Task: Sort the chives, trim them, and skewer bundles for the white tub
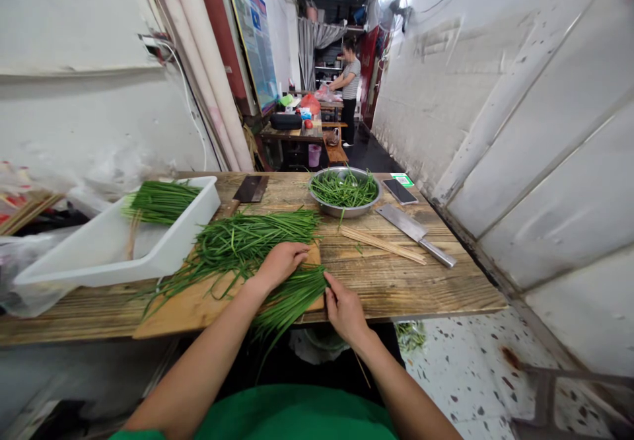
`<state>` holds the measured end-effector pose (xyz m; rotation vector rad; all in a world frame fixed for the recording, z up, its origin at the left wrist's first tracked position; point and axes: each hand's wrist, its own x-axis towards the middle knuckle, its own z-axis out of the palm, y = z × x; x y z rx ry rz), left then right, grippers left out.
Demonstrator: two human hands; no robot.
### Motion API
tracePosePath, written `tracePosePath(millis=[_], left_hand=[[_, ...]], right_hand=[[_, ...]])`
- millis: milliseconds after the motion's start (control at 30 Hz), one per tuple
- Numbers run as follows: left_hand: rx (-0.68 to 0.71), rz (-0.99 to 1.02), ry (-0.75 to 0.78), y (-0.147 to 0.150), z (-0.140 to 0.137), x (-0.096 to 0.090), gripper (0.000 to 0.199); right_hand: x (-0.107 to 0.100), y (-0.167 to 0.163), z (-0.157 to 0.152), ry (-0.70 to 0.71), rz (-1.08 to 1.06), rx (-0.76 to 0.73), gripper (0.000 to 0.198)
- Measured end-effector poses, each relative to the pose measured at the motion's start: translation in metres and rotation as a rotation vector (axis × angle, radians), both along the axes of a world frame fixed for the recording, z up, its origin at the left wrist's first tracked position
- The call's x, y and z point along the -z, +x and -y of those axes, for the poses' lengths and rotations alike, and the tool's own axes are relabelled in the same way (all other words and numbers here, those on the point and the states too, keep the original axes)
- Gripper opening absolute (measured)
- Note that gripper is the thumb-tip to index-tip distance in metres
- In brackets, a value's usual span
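Note:
A wooden cutting board [198, 308] lies on the plank table [426, 288] in front of me. A loose spread of green chives [238, 242] covers its far part. My left hand [281, 263] rests palm down on a tighter bundle of chives [290, 301] at the board's near right corner. My right hand [345, 309] pinches the right end of that bundle, with a thin stick running down from the hand below the table edge.
A white plastic tray [109, 248] with chives [158, 202] stands at the left. A steel bowl [345, 210] of cut chives, a cleaver [413, 232], bamboo skewers [381, 245], a phone [399, 191] and a second cleaver [250, 189] lie beyond. A person [349, 90] stands at far tables. A wall runs along the right.

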<state>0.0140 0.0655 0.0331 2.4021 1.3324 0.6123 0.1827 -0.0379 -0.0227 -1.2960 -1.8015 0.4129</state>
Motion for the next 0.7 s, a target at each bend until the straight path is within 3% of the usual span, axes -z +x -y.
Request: tracePosePath(millis=[700], left_hand=[[-0.008,0.02,-0.075,0.0078,0.0056,-0.002,0.023]], right_hand=[[-0.0001,-0.0005,-0.0007,-0.005,0.015,0.013,0.04]])
